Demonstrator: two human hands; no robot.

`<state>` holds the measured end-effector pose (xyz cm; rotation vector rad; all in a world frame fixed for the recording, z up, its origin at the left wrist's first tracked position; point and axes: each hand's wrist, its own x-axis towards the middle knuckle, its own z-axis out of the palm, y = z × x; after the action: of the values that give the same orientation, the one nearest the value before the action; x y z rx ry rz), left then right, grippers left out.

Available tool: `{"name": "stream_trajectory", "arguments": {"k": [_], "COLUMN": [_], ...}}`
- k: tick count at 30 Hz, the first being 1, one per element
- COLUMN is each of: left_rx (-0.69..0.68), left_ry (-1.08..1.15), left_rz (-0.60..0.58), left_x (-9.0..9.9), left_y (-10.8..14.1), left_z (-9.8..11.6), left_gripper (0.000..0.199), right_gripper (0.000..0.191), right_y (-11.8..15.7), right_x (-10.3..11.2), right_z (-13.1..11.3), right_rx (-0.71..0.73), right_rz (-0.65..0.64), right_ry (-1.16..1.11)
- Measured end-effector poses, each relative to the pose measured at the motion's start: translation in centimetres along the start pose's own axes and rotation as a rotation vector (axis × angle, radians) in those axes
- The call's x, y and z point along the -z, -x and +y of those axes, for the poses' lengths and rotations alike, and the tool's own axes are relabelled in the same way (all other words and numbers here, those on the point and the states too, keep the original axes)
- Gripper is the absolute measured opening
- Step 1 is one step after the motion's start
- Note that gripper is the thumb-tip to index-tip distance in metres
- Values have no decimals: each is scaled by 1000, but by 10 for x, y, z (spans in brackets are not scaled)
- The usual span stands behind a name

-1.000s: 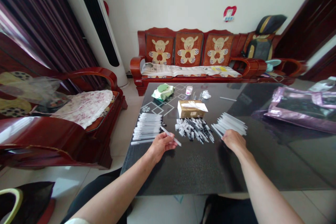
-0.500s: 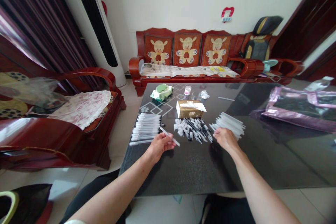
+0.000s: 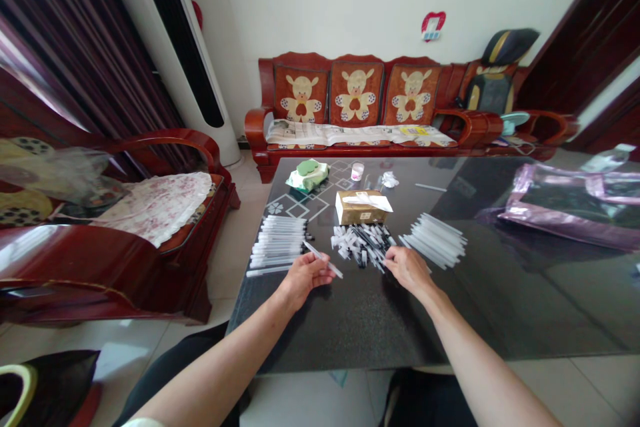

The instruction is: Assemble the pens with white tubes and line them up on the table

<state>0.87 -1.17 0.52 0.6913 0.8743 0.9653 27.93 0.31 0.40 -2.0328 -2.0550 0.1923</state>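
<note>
"Plenty lies on that glossy, dark desk (image 3: 345, 333). What is being held?"

"The left hand (image 3: 309, 273) pinches a slim, translucent white plastic tube (image 3: 315, 251) between thumb and fingers, slanted, its far end toward a row of whitish clear pens with black ends (image 3: 279, 243). The right hand (image 3: 406, 267) is bent over the near right edge of a loose heap of black and frosted-white plastic pen parts (image 3: 361, 245). Its fingers are curled together, but I can't tell whether anything is caught between them."

"And around them?"

"A slanted stack of frosted white plastic tubes (image 3: 436, 240) lies just beside the right hand, and a gold-brown tissue box (image 3: 361, 211) stands right behind the heap."

"Where would you expect trouble?"

"At the heap, I'd say. Its pieces lie crossed over one another, so drawing one out could drag neighbours along or scatter small ones over that slick surface."

"What about the stack?"

"They look round and unbraced; a brush of the wrist could set some rolling. The row seems just as easily knocked, with the left hand close to its near end."

"And the pinched tube?"

"Only fingertips secure it, so a loosened pinch or a bump on its free end might drop it."
</note>
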Motion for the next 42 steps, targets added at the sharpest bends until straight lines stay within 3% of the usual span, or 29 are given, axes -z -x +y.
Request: {"name": "stream_trajectory", "arguments": {"k": [13, 24, 27, 30, 33, 35, 39, 42], "left_rx": [7, -19, -23, -32, -53, -65, -60, -58], "left_ry": [4, -22, -30, -24, -9, -4, -7, -11], "left_rz": [-5, -8, -15, -17, -2, 3, 0, -4], "left_x": [-1, 0, 0, 2, 3, 3, 3, 3], "left_y": [0, 1, 1, 0, -2, -2, -1, -1], "left_z": [0, -1, -1, 1, 4, 5, 6, 5], "left_gripper": [18, 21, 23, 23, 22, 21, 21, 21], "right_gripper": [29, 27, 27, 27, 32, 32, 24, 20], "right_y": [-24, -29, -28, -25, -20, -16, -1, 18], "right_x": [-7, -20, -16, -10, -7, -6, -14, -27], "right_z": [-14, -27, -30, -33, -35, -35, -45, -65], "right_rx": [4, -53, -59, -18, 28, 39, 125, 225], "right_rz": [130, 99, 156, 183, 47, 0, 60, 32], "right_ry": [61, 149, 79, -142, -441, -503, -262, -29]}}
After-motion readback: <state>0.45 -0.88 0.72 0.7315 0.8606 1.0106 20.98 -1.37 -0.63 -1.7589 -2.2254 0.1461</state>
